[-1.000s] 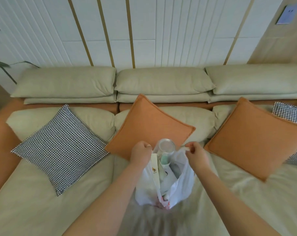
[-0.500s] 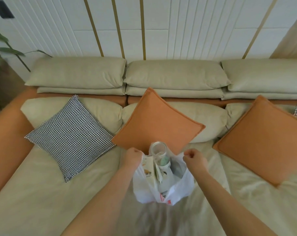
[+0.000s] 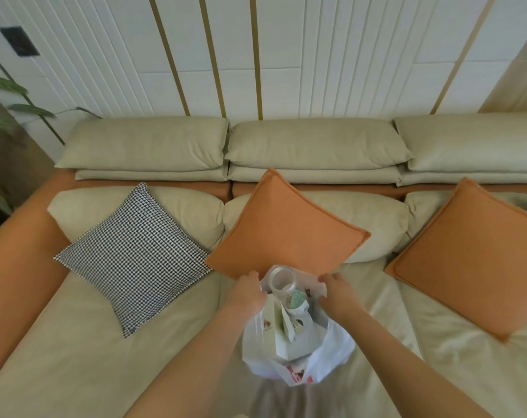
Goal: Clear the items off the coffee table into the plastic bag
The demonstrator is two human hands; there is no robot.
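A white plastic bag [image 3: 331, 357] with red print hangs over the sofa seat, held up between both hands. My left hand [image 3: 248, 292] grips its left handle and my right hand [image 3: 337, 294] grips its right handle, keeping the mouth apart. Inside stand a clear glass jar [image 3: 282, 280], a pale green cup [image 3: 298, 300] and white paper cartons [image 3: 281, 330]. The coffee table is out of view.
A beige sofa [image 3: 75, 342] with orange arms fills the view. A houndstooth cushion [image 3: 135, 254] lies at the left. One orange cushion [image 3: 286, 227] sits just behind the bag, another orange cushion [image 3: 473, 254] at the right. A plant [image 3: 11, 95] stands far left.
The view has shifted so the sofa sits more to the right and lower. Both hands have moved slightly closer together and further forward, with the bag still held between them.
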